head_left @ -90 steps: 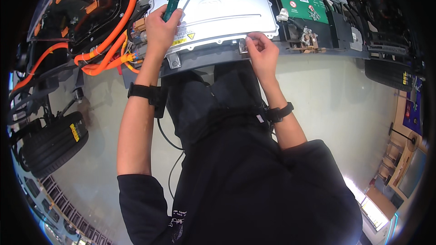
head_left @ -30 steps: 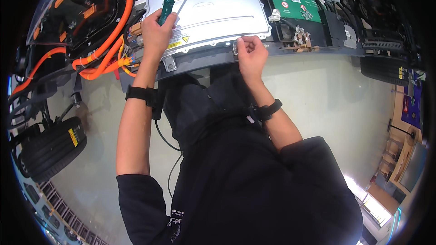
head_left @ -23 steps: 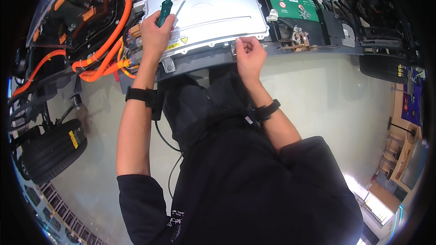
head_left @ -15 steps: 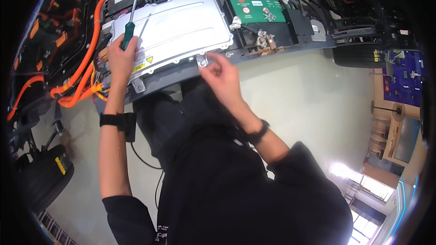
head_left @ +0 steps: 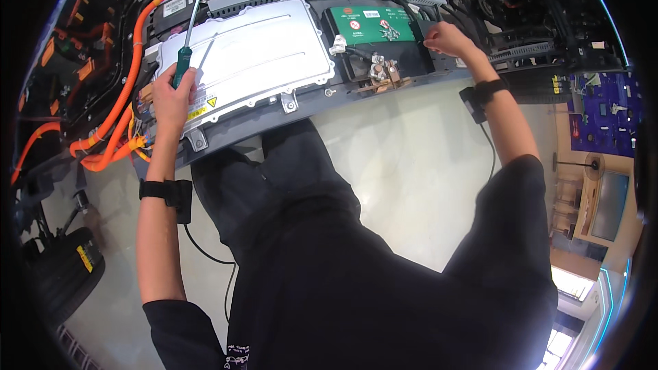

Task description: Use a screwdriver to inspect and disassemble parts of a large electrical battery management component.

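Note:
My left hand (head_left: 171, 101) is closed around the green handle of a screwdriver (head_left: 184, 63), its shaft pointing up and away over the left part of a silver metal housing (head_left: 253, 48). Farther right, my right hand (head_left: 449, 40) is held beside the black end of a green-topped box (head_left: 367, 16). Its fingers are curled together, and whatever may be between them is too small to make out. A small heap of screws (head_left: 389, 30) lies on the green top. Along the housing's near edge sits a metal mounting tab (head_left: 290, 103).
Thick orange cables (head_left: 140, 51) curve around the left and far sides. Metal terminal fittings (head_left: 381, 72) stand in front of the green-topped box. A tyre (head_left: 72, 260) is at the lower left. At the far right hangs a blue tool board (head_left: 606, 113).
My right hand has moved from the tab on the housing's near edge to the right, beside the green-topped box. The left hand keeps hold of the screwdriver. The view has shifted slightly.

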`<state>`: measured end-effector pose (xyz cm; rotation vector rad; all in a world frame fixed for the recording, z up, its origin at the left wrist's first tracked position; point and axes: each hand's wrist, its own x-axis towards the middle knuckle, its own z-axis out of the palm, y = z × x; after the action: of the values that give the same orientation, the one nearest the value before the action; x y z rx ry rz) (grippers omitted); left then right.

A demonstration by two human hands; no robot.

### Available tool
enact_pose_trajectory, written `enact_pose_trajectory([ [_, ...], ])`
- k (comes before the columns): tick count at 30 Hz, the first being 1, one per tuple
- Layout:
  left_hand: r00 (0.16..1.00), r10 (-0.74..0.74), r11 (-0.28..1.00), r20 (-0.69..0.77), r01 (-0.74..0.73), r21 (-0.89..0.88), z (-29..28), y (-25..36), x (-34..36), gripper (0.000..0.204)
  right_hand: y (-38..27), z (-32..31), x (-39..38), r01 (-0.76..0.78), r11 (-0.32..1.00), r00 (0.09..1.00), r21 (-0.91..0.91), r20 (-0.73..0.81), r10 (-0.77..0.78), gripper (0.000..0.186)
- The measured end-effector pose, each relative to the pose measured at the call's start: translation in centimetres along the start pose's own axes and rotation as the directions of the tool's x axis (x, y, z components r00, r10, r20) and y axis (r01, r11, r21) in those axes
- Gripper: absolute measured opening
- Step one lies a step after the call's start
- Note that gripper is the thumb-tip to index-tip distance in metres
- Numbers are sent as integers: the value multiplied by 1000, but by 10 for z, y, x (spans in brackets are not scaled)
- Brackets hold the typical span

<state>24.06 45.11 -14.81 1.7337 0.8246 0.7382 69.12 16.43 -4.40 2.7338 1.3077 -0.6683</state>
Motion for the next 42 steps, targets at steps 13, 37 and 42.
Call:
enact_pose_trajectory([
  [13, 1000, -13, 998, -28, 15, 66, -7, 0, -4, 25, -8, 59, 53, 85, 989, 957, -123, -267, -115, 20],
  [37, 979, 116, 992, -166, -104, 77, 3, -15, 5, 31, -323, 143, -70, 711, 596, 703, 374, -381, -600, 12],
  [42, 979, 140, 985, -150, -123, 122, 2, -10, 5, 26, -344, 163, -56, 676, 625, 737, 391, -363, -571, 10],
])
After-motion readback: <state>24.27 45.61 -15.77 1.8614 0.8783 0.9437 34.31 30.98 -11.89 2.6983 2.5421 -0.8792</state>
